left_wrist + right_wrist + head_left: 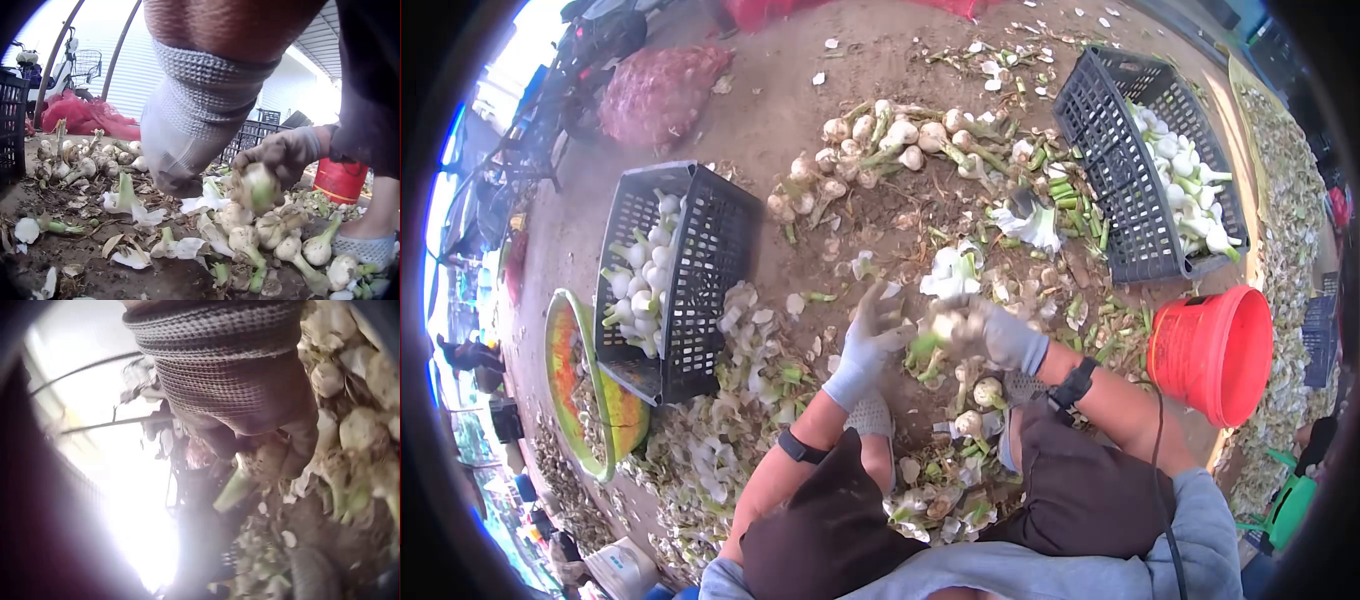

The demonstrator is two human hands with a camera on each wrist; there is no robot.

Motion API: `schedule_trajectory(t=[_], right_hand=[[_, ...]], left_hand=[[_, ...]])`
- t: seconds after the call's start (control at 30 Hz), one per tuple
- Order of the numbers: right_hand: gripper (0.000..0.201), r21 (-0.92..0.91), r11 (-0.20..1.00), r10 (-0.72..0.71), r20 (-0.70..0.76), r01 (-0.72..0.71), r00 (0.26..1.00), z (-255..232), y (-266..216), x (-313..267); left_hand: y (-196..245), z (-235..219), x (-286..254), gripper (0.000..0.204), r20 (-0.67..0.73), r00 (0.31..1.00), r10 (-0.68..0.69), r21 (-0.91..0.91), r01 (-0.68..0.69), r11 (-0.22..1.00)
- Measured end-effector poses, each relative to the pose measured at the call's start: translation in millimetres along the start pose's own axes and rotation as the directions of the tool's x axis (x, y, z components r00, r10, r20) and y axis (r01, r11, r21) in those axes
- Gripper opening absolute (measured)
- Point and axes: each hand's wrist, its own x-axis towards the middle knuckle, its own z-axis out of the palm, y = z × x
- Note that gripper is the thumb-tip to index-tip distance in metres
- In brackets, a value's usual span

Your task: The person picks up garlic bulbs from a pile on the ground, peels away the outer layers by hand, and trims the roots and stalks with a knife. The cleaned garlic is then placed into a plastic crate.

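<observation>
Both hands wear pale knitted gloves. In the head view the right hand [1004, 334] grips a garlic bulb [948, 326] with a green stem, blurred there. The left wrist view shows this bulb [260, 189] under the fingers of the right hand [289, 153]. Its stem angles down-left from the right hand [244, 400] in the right wrist view. Just left of the bulb is the left hand [866, 350], fingers spread, holding nothing visible. Below the hands, between the feet, lie untrimmed bulbs [968, 424]. Loose white skins [952, 270] lie beyond them.
Black crates of white bulbs stand left [690, 290] and right [1100, 160]. A red bucket [1200, 345] is at right, a green-rimmed basket [605, 430] at left. An arc of bulbs [900, 132] lies ahead, a red net sack [658, 95] back left.
</observation>
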Motion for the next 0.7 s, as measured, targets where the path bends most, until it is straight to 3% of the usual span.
schedule_trajectory(t=[0.03, 0.07, 0.13, 0.2, 0.23, 0.3, 0.33, 0.4, 0.43, 0.47, 0.5, 0.53, 0.57, 0.63, 0.7], right_hand=[[0.036, 0.612, 0.791, -0.017, 0.035, -0.008, 0.999, 4, -5, 0], [0.036, 0.615, 0.788, -0.006, 0.032, -0.015, 0.999, 10, -9, 1], [0.041, 0.826, 0.559, -0.031, 0.111, -0.074, 0.993, 33, -36, 6], [0.042, 0.857, 0.508, -0.02, 0.111, -0.085, 0.994, 34, -35, 17], [0.043, 0.886, 0.454, -0.015, 0.108, -0.09, 0.994, 34, -33, 24], [0.044, 0.858, 0.505, -0.06, 0.141, -0.092, 0.988, 41, -31, 32], [0.045, 0.772, 0.633, -0.05, 0.118, -0.061, 0.992, 45, -32, 32], [0.049, 0.478, 0.879, 0.005, 0.015, -0.012, 1.0, 49, -40, 31], [0.049, 0.477, 0.879, 0.006, 0.019, -0.014, 1.0, 46, -41, 33], [0.052, 0.28, 0.96, 0.016, -0.032, -0.007, 0.999, 41, -43, 33], [0.056, 0.072, 0.997, 0.014, -0.085, -0.008, 0.996, 39, -45, 33], [0.049, 0.198, 0.974, -0.092, -0.084, 0.107, 0.992, 44, -42, 33], [0.049, 0.198, 0.974, -0.093, -0.091, 0.109, 0.992, 50, -38, 37], [0.037, 0.278, 0.934, -0.171, -0.2, 0.223, 0.965, 52, -25, 47], [0.034, 0.204, 0.961, -0.151, -0.187, 0.189, 0.971, 45, -21, 49]], left_hand=[[9, 4, 0, 0.085, 0.105, 0.993, 0.044, -0.101, -0.034, 0.994], [18, 8, 1, 0.097, 0.199, 0.979, 0.033, -0.274, 0.023, 0.962], [24, 12, 4, 0.098, 0.253, 0.963, 0.091, -0.286, -0.015, 0.958], [26, 12, 7, 0.096, 0.293, 0.932, 0.213, -0.225, -0.149, 0.963], [23, 11, 6, 0.096, 0.286, 0.934, 0.212, -0.224, -0.15, 0.963], [24, 11, 0, 0.088, 0.124, 0.972, 0.198, 0.02, -0.202, 0.979], [29, 14, -5, 0.086, 0.028, 0.994, 0.102, -0.067, -0.1, 0.993], [33, 13, -8, 0.082, -0.028, 0.988, 0.15, -0.065, -0.151, 0.986], [34, 12, -9, 0.077, -0.081, 0.977, 0.199, -0.062, -0.204, 0.977], [30, 9, -9, 0.065, -0.151, 0.951, 0.269, 0.215, -0.234, 0.948], [34, 10, -10, 0.065, -0.152, 0.951, 0.27, 0.215, -0.235, 0.948], [38, 11, -12, 0.066, -0.14, 0.926, 0.35, 0.438, -0.259, 0.861], [41, 13, -14, 0.067, -0.106, 0.9, 0.422, 0.635, -0.266, 0.726], [54, 21, -19, 0.069, -0.135, 0.904, 0.405, 0.655, -0.225, 0.721], [56, 17, -20, 0.069, -0.1, 0.918, 0.383, 0.65, -0.231, 0.724]])
